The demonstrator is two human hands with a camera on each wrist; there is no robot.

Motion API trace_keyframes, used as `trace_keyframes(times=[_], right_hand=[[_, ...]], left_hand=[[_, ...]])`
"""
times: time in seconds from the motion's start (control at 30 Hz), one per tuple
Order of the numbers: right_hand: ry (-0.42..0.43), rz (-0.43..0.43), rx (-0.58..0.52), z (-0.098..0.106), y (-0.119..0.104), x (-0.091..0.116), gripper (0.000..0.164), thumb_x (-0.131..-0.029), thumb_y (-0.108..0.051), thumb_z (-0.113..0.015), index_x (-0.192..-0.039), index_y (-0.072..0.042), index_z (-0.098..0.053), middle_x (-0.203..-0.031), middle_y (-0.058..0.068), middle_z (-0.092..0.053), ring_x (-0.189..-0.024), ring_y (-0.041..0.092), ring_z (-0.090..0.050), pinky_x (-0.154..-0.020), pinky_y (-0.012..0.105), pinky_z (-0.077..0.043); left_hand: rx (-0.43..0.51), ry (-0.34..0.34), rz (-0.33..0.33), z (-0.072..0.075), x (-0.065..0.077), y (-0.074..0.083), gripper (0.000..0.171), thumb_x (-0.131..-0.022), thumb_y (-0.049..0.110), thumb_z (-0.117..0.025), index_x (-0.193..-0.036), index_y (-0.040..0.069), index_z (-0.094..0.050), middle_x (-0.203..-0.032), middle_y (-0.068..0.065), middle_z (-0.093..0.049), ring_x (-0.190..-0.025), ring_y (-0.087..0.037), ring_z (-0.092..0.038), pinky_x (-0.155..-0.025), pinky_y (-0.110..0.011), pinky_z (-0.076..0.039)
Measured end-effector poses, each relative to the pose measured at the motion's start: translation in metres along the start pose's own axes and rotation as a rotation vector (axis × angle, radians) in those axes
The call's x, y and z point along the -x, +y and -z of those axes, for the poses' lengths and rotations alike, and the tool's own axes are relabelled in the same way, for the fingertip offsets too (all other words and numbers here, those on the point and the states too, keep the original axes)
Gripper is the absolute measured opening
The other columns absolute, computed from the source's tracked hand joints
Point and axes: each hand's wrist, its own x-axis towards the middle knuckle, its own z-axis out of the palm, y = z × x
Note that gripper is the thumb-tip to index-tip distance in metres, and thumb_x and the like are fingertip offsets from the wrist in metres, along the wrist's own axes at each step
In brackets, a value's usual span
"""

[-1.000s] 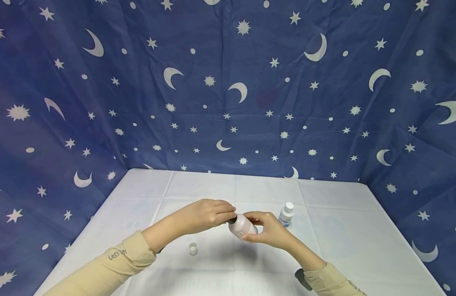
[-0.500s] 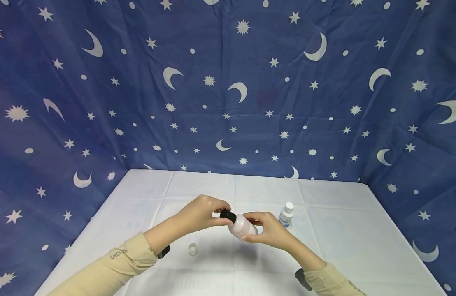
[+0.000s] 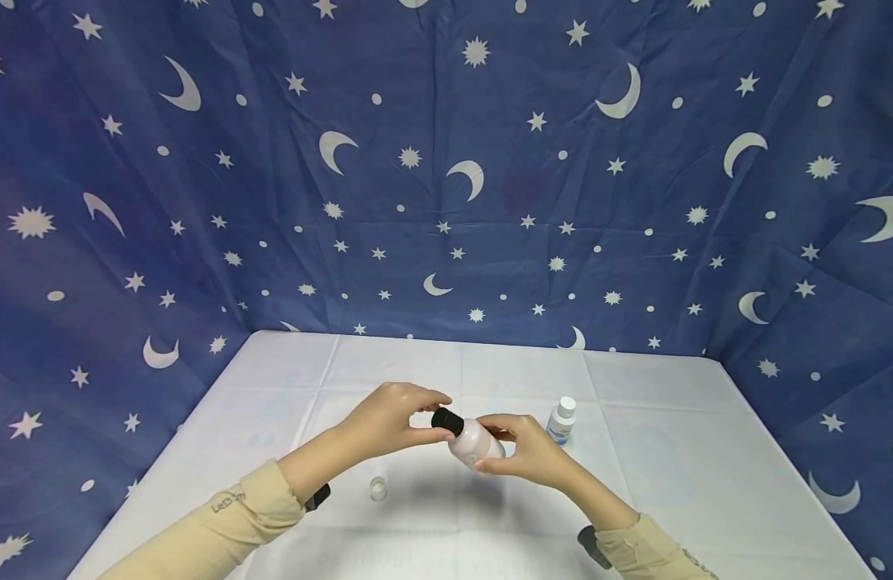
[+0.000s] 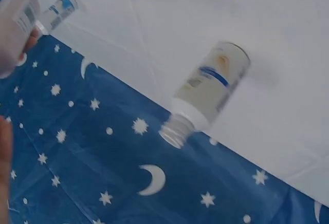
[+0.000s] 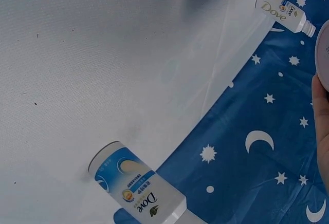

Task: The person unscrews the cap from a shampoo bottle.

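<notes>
My right hand (image 3: 526, 453) grips a pale pink bottle (image 3: 475, 445), tilted above the table with its neck toward the left. On that neck sits a black cap (image 3: 447, 420). My left hand (image 3: 392, 420) has its thumb below the cap and its fingers above, pinching it loosely. In the left wrist view, the pink bottle (image 4: 15, 26) is cut off at the left edge, and an uncapped white bottle (image 4: 205, 85) with a bare threaded neck stands on the table. My left arm hides that one in the head view.
A white bottle (image 3: 561, 420) with a blue label and white cap stands beyond my right hand. Near my left forearm lies a small pale round object (image 3: 378, 488). White cloth (image 3: 664, 451) covers the table; a starry blue curtain (image 3: 388, 209) rises behind it.
My left hand has turned on the black cap: its back covered most of the cap before, while now the cap shows between thumb and fingers. The right hand and pink bottle have barely moved.
</notes>
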Motion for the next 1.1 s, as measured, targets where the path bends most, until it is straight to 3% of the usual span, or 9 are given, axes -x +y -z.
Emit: trace_keyframes(times=[0.1, 0.2, 0.47, 0.9, 1.1], right_hand=[[0.004, 0.004, -0.001, 0.0, 0.0, 0.0, 0.046, -0.076, -0.024, -0.079, -0.115, -0.003, -0.064, -0.111, 0.01, -0.068, -0.097, 0.015, -0.064, -0.087, 0.026, -0.054], [0.004, 0.001, -0.004, 0.0, 0.0, 0.0, 0.046, -0.076, -0.024, -0.079, -0.115, -0.003, -0.064, -0.11, 0.01, -0.068, -0.097, 0.015, -0.064, -0.087, 0.027, -0.054], [-0.007, -0.002, -0.012, 0.0, 0.0, -0.001, 0.047, -0.076, -0.024, -0.079, -0.115, -0.003, -0.064, -0.111, 0.01, -0.068, -0.098, 0.016, -0.064, -0.088, 0.027, -0.053], [-0.002, 0.004, -0.001, 0.0, 0.0, 0.001, 0.046, -0.076, -0.023, -0.078, -0.115, -0.003, -0.064, -0.11, 0.01, -0.068, -0.096, 0.015, -0.064, -0.086, 0.026, -0.054], [-0.002, 0.003, 0.002, 0.0, 0.001, 0.002, 0.047, -0.076, -0.023, -0.079, -0.115, -0.003, -0.064, -0.111, 0.011, -0.068, -0.098, 0.018, -0.064, -0.086, 0.029, -0.055]], left_hand=[[-0.079, 0.095, -0.125, 0.001, 0.002, -0.005, 0.043, -0.069, 0.034, -0.082, -0.1, 0.007, -0.071, -0.091, 0.0, -0.073, -0.082, -0.01, -0.069, -0.073, -0.023, -0.056], [-0.101, 0.142, -0.217, 0.001, 0.003, -0.009, 0.045, -0.066, 0.032, -0.084, -0.101, 0.008, -0.07, -0.096, 0.0, -0.072, -0.088, -0.012, -0.068, -0.078, -0.022, -0.055], [-0.05, 0.076, -0.318, 0.0, 0.004, -0.011, 0.041, -0.069, 0.014, -0.083, -0.106, 0.005, -0.068, -0.102, -0.003, -0.071, -0.095, -0.015, -0.066, -0.085, -0.02, -0.053], [-0.065, 0.116, -0.188, -0.003, 0.006, -0.005, 0.031, -0.071, 0.021, -0.082, -0.095, 0.008, -0.07, -0.089, 0.001, -0.071, -0.082, -0.01, -0.067, -0.075, -0.02, -0.055], [-0.011, 0.105, -0.097, -0.004, 0.006, -0.003, 0.028, -0.074, 0.023, -0.079, -0.094, 0.006, -0.07, -0.089, 0.0, -0.071, -0.084, -0.012, -0.066, -0.076, -0.023, -0.055]])
